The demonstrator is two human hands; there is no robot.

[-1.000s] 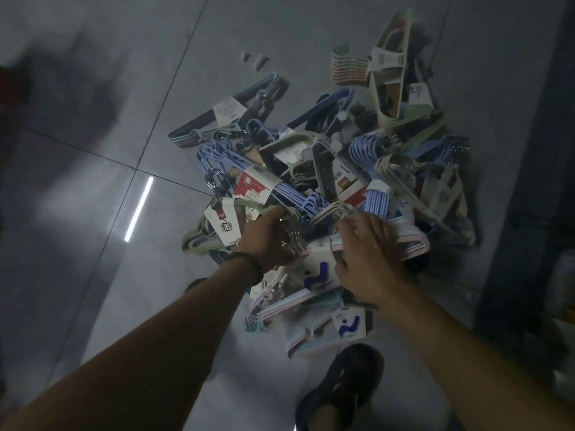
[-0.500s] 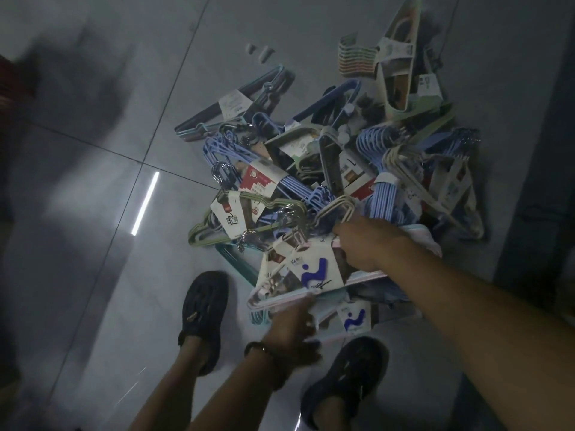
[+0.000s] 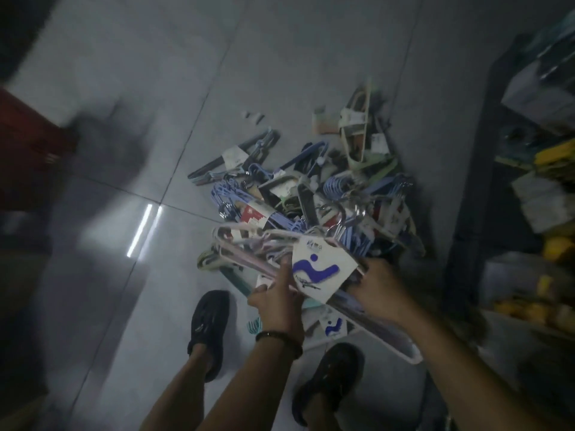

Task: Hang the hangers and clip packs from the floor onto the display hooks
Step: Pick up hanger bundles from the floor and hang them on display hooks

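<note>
The left hand (image 3: 277, 301) and right hand (image 3: 378, 290) both grasp one bundle of pale hangers (image 3: 249, 253), held just above the pile (image 3: 311, 197) on the floor (image 3: 124, 290). Nearly everything lies there unhung, and no hooks are in sight.

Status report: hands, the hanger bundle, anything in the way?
Left hand, right hand grip pale pink plastic hanger bundle with white blue-logo card. Held above mixed hanger pile on floor. No hooks in view.

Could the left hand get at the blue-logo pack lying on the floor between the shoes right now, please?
Probably not yet: the left hand holds the hanger bundle, which hangs over the floor pack.
</note>
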